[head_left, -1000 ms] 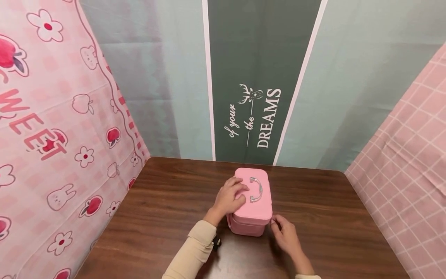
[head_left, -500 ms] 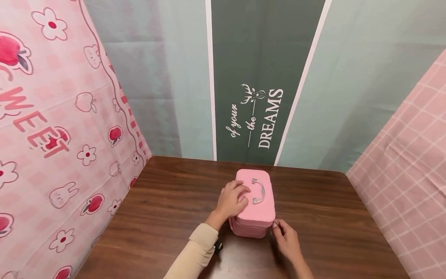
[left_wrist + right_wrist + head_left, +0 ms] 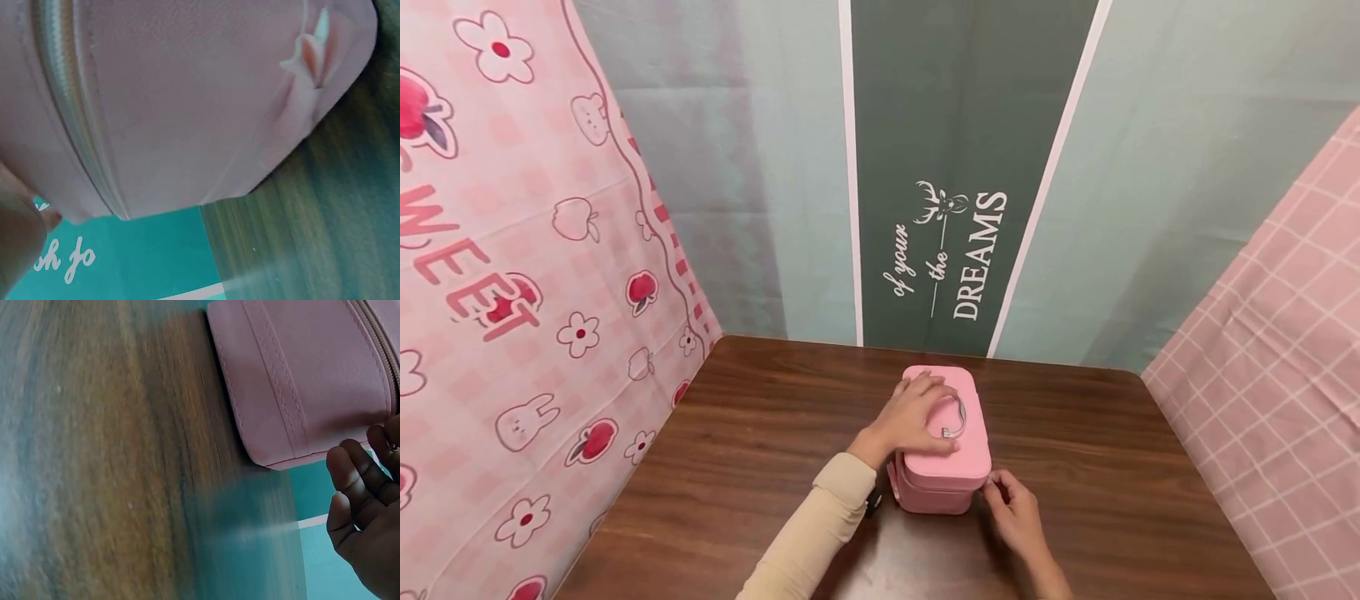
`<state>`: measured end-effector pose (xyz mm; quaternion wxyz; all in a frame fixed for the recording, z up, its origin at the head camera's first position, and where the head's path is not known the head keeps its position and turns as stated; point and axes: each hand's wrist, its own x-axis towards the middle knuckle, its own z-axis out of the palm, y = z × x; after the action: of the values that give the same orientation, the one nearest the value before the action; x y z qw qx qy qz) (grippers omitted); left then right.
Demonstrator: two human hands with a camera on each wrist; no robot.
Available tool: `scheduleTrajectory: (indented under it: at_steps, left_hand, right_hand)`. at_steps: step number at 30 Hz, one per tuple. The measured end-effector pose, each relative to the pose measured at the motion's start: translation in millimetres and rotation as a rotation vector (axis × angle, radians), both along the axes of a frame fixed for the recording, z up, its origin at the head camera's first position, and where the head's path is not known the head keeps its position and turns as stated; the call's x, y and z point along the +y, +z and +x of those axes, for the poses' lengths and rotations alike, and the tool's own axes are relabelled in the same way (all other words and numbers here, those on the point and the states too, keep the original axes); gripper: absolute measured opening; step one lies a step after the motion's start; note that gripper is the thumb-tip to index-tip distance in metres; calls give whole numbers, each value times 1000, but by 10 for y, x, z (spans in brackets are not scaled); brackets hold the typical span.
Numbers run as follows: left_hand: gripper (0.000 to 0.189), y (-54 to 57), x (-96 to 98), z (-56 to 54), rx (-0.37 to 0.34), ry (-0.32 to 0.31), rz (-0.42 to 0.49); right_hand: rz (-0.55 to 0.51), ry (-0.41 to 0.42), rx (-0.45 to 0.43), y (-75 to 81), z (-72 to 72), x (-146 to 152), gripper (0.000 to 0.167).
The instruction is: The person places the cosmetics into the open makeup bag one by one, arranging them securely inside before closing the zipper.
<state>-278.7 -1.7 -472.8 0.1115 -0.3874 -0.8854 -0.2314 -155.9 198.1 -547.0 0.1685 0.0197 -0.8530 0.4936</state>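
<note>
A pink vanity case (image 3: 966, 462) stands on the wooden table with its lid down. My left hand (image 3: 912, 423) rests on the lid, fingers spread around the silver carry handle (image 3: 961, 410). At the case's near right corner, my right hand (image 3: 1017, 510) pinches something small at the zipper line, apparently the zipper pull, mostly hidden by the fingertips. The zipper (image 3: 375, 344) runs below the lid in the right wrist view. A pink bow (image 3: 309, 69) decorates the side seen in the left wrist view, below another stretch of zipper (image 3: 62, 94).
The dark wooden table (image 3: 1097, 483) extends around the case. Behind it hangs a green cloth (image 3: 955, 125) with white lettering. Pink patterned cloths stand at the left (image 3: 542, 250) and right (image 3: 1285, 350).
My left hand has slid right across the lid, from its left side to the handle. My right hand stays at the near right corner, and the case has barely shifted.
</note>
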Motion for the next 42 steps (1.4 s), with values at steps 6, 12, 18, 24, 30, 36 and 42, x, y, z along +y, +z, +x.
scheduleTrajectory:
  at_steps: [6,12,18,24,30,36,42]
  left_hand:
    - [63,2,146,-36,34,-7,-30]
    - [55,-20,157,-20,39,40,-24]
    - [51,-45,180,5,22,91,13]
    - [52,-51,211,29,21,149,46]
    - [53,-51,209,44,16,165,55]
    - [50,2,142,-15,17,54,53]
    - [52,1,50,-45,49,-8,58]
  right_hand:
    - [53,11,39,-13,-1,14,17]
    - [78,66,155,-48,-14,44,20]
    - [128,121,308,-63,40,36,28]
    - [197,137,450,-43,44,5,28]
    - [216,152,496,-44,51,12,24]
    - [227,127,451,-25,45,100,21]
    - [184,117,403,-39,64,145,20]
